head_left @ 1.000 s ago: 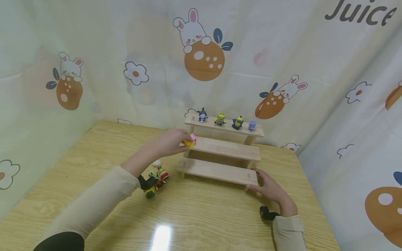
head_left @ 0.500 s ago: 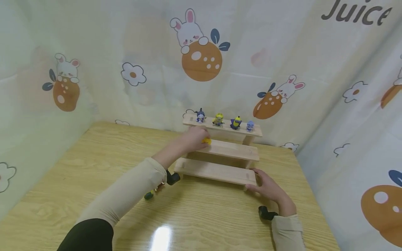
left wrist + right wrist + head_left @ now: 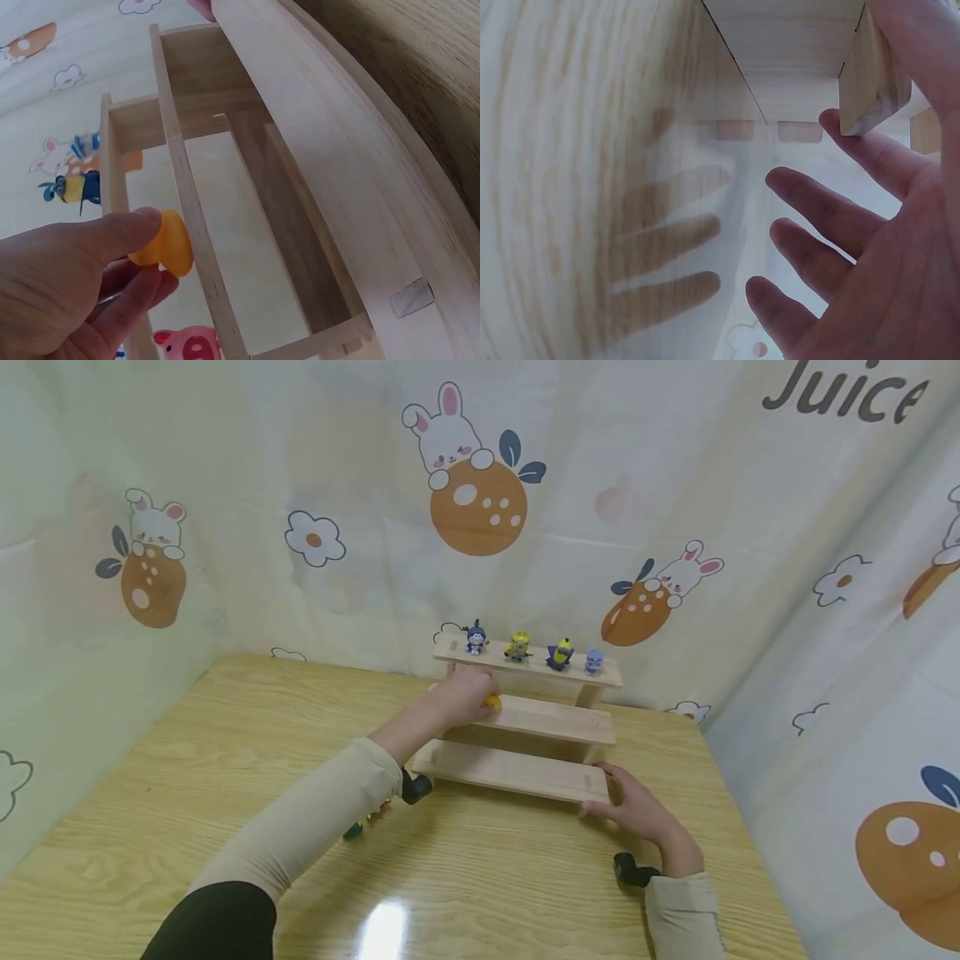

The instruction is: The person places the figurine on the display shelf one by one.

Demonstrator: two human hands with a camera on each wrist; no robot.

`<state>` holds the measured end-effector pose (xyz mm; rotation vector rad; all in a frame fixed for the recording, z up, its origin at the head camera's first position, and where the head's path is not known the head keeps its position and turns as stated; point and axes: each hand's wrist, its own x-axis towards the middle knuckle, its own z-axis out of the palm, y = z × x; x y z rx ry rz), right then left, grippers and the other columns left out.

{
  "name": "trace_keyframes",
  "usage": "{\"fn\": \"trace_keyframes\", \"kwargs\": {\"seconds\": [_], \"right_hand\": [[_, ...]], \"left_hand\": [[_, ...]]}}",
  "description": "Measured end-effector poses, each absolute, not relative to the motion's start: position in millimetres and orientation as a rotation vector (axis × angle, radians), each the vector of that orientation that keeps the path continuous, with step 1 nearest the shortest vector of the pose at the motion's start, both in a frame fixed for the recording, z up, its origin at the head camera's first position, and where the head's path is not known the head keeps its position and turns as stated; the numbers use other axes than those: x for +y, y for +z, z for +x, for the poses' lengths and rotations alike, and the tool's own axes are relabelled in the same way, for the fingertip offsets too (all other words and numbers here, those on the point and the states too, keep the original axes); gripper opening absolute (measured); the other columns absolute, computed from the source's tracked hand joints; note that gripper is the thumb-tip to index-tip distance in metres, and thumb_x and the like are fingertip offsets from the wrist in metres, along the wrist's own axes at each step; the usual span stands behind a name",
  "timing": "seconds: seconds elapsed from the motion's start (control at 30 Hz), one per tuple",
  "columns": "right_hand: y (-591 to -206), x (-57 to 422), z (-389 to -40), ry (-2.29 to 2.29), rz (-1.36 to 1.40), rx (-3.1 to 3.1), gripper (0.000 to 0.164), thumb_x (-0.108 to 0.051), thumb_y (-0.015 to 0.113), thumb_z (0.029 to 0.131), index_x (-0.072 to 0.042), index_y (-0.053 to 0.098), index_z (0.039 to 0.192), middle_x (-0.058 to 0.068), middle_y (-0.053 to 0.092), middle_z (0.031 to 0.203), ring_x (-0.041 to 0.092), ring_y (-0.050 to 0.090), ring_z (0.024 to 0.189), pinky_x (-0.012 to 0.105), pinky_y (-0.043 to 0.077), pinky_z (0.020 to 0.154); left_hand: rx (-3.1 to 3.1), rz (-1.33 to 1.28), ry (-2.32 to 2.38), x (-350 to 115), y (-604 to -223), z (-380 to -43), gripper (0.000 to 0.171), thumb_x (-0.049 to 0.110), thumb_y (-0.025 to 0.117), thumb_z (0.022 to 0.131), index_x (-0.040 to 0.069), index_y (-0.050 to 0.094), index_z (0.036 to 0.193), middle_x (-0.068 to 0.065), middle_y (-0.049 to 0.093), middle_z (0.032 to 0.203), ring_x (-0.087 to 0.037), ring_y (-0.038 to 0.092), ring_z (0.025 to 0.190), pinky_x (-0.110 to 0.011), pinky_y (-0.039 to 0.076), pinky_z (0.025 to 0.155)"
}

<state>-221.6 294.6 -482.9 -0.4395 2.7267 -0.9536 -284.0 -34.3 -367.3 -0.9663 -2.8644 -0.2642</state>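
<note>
My left hand (image 3: 467,695) pinches a small orange-yellow toy figure (image 3: 174,244) at the left part of the wooden display shelf's middle tier (image 3: 558,720). In the left wrist view, thumb and fingers hold it against the tier's edge; the hand hides most of it from the head view. A pink pig figure (image 3: 191,343) stands beside it, hidden in the head view. My right hand (image 3: 637,806) holds the right end of the bottom tier (image 3: 517,770), thumb in front and index finger behind. The right wrist view shows its other fingers (image 3: 810,255) spread and fairly straight.
Several small figures stand along the top tier (image 3: 536,667), among them a yellow one in purple (image 3: 559,654). More toys, partly hidden by the left forearm, lie on the table; a green part (image 3: 353,831) shows. A printed curtain (image 3: 360,585) hangs behind and at both sides.
My left hand has moved right, from the middle tier's left end onto the tier, carrying the orange-yellow figure. Its forearm now covers most of the toys on the table. The right hand stays put.
</note>
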Motion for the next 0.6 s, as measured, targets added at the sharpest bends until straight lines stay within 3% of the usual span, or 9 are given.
{"fn": "trace_keyframes", "kwargs": {"seconds": [0.6], "right_hand": [[-482.4,292.7,-220.0,-0.948,-0.424,2.721,0.086,-0.05,0.066,0.084,-0.003,0.027,0.146,0.028,0.026,0.15,0.049,0.022,0.138,0.065,0.023,0.108]], "left_hand": [[-2.92,-0.958,-0.276,-33.0,-366.8,-282.2,0.028,0.015,0.066,0.088,0.005,0.068,0.114,-0.01,0.066,0.111,-0.023,0.06,0.102,-0.033,0.05,0.089]]}}
